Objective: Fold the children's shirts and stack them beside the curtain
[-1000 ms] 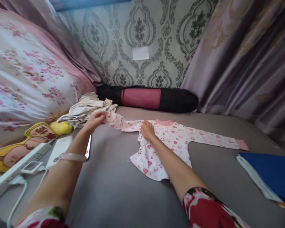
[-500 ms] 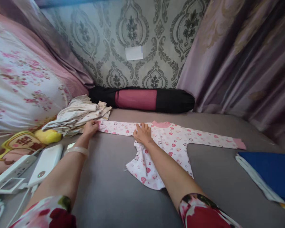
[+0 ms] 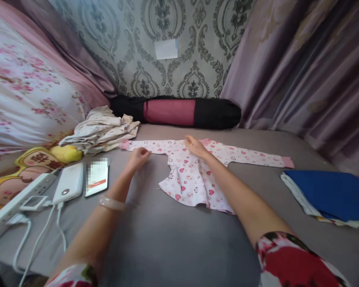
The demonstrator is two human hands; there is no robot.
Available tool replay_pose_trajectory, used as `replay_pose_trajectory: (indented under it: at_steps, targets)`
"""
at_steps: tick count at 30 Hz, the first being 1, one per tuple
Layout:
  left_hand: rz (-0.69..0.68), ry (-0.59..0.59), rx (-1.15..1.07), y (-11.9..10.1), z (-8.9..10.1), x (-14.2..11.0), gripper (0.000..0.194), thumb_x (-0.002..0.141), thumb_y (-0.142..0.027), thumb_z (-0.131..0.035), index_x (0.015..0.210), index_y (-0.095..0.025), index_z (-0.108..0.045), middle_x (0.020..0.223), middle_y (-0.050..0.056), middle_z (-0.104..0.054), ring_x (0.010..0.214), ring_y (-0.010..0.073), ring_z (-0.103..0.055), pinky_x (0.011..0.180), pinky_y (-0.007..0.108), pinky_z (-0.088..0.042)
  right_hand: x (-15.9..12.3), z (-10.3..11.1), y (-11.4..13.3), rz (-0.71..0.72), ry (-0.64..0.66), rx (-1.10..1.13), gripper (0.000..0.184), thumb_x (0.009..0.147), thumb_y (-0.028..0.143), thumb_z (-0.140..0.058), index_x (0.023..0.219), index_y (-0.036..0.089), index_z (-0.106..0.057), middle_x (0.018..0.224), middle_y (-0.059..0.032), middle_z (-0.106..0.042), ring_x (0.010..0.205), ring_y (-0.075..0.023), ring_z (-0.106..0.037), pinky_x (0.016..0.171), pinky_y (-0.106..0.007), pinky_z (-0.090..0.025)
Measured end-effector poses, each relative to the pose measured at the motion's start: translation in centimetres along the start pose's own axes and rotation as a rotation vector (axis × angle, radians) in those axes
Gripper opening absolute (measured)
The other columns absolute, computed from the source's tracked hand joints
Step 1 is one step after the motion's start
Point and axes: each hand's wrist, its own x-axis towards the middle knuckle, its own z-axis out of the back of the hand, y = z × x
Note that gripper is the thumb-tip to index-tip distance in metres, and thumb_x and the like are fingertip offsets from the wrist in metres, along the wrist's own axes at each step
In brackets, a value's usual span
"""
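A child's long-sleeved shirt [image 3: 185, 169], white with pink hearts and pink cuffs, lies spread on the grey sheet with both sleeves stretched sideways. Its lower left hem is bent and wrinkled. My left hand [image 3: 140, 156] is at the lower edge of the left sleeve, fingers curled, with nothing visible in them. Over the upper part of the shirt, left of the pink collar, is my right hand [image 3: 196, 146]. Its fingers are bent and close together, and no cloth is seen gathered in them. My right forearm covers part of the shirt's right side.
Crumpled pale clothes [image 3: 103, 129] lie at the back left. A black and red bolster [image 3: 169, 111] rests against the wall. Folded blue cloth [image 3: 332, 195] is at right. A phone [image 3: 97, 178], white power bank [image 3: 68, 183], power strip [image 3: 20, 205] and yellow plush [image 3: 32, 167] sit at left.
My left hand has let go of the left cuff and moved right along the sleeve. My right hand has shifted right, towards the collar. The camera view has tilted, uncovering the phone.
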Motion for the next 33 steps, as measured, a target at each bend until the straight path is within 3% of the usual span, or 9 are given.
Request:
replay_pose_trajectory:
  at_steps: [2, 5, 10, 14, 18, 25, 30, 33]
  targets:
    - [-0.094, 0.21, -0.146, -0.8, -0.8, -2.3, 0.039, 0.076, -0.049, -0.05, 0.083, -0.013, -0.066, 0.079, 0.007, -0.067, 0.077, 0.0214, -0.06, 0.069, 0.03, -0.045, -3.2, 2.7, -1.3, -0.087, -0.151, 0.093, 0.034, 0.095, 0.033, -0.041, 0.12, 0.016, -0.055, 0.116, -0.0101, -0.064, 0.104, -0.0157, -0.061, 0.088, -0.028, -0.047]
    - [-0.156, 0.29, -0.2, -1.5, -1.8, -5.3, 0.042, 0.072, -0.053, -0.052, 0.079, -0.015, -0.067, 0.073, 0.005, -0.066, 0.07, 0.0188, -0.058, 0.062, 0.027, -0.042, -8.9, 6.0, -4.0, -0.278, -0.222, 0.169, 0.022, 0.093, 0.025, -0.041, 0.1, 0.015, -0.059, 0.091, -0.0066, -0.069, 0.073, -0.0115, -0.065, 0.061, -0.019, -0.049]
    - [-0.161, 0.322, -0.122, -2.3, -2.6, -8.0, 0.046, 0.07, -0.057, -0.052, 0.081, -0.016, -0.068, 0.07, 0.003, -0.064, 0.068, 0.0185, -0.055, 0.059, 0.026, -0.038, -16.9, 8.3, -7.1, -0.497, -0.089, -0.035, 0.024, 0.091, 0.024, -0.041, 0.079, 0.015, -0.06, 0.064, -0.0017, -0.064, 0.046, -0.0087, -0.054, 0.045, -0.018, -0.037]
    - [-0.156, 0.335, -0.09, -3.2, -2.7, -9.0, 0.05, 0.067, -0.063, -0.053, 0.075, -0.015, -0.065, 0.065, 0.002, -0.059, 0.064, 0.0171, -0.051, 0.057, 0.026, -0.035, -20.6, 7.6, -6.6, -0.429, 0.005, -0.336, 0.031, 0.087, 0.038, -0.049, 0.068, 0.017, -0.06, 0.064, -0.0034, -0.065, 0.058, -0.0129, -0.058, 0.05, -0.021, -0.033]
    - [-0.126, 0.341, -0.101, -3.7, -2.9, -9.5, 0.047, 0.063, -0.062, -0.054, 0.067, -0.016, -0.061, 0.059, 0.0, -0.053, 0.059, 0.0146, -0.046, 0.054, 0.026, -0.031, -22.4, 6.3, -4.9, -0.413, 0.012, -0.451, 0.032, 0.082, 0.048, -0.051, 0.071, 0.02, -0.061, 0.07, -0.0032, -0.066, 0.065, -0.0155, -0.058, 0.052, -0.023, -0.029]
    - [-0.055, 0.308, -0.162, -3.7, -2.7, -10.4, 0.039, 0.06, -0.056, -0.058, 0.061, -0.018, -0.051, 0.054, -0.004, -0.045, 0.053, 0.0111, -0.041, 0.049, 0.023, -0.027, -22.7, 5.7, -4.9, -0.366, 0.016, -0.396, 0.022, 0.079, 0.038, -0.054, 0.067, 0.02, -0.056, 0.069, -0.0009, -0.063, 0.063, -0.0125, -0.055, 0.053, -0.022, -0.029]
    - [0.084, 0.383, -0.349, -2.5, -2.1, -11.4, 0.045, 0.059, -0.06, -0.06, 0.071, -0.02, -0.047, 0.054, -0.005, -0.047, 0.048, 0.0103, -0.044, 0.047, 0.022, -0.033, -22.6, 6.6, -4.3, -0.585, 0.028, -0.178, 0.02, 0.081, 0.038, -0.054, 0.071, 0.02, -0.055, 0.046, 0.0041, -0.052, 0.043, -0.0102, -0.048, 0.045, -0.02, -0.029]
    - [0.103, 0.42, -0.281, -0.9, -2.0, -11.5, 0.046, 0.057, -0.062, -0.06, 0.072, -0.019, -0.048, 0.048, -0.006, -0.046, 0.042, 0.0092, -0.041, 0.043, 0.021, -0.029, -22.8, 6.9, -3.7, -0.693, 0.063, -0.065, 0.016, 0.081, 0.035, -0.055, 0.076, 0.02, -0.054, 0.042, 0.0064, -0.05, 0.033, -0.0077, -0.038, 0.038, -0.019, -0.024]
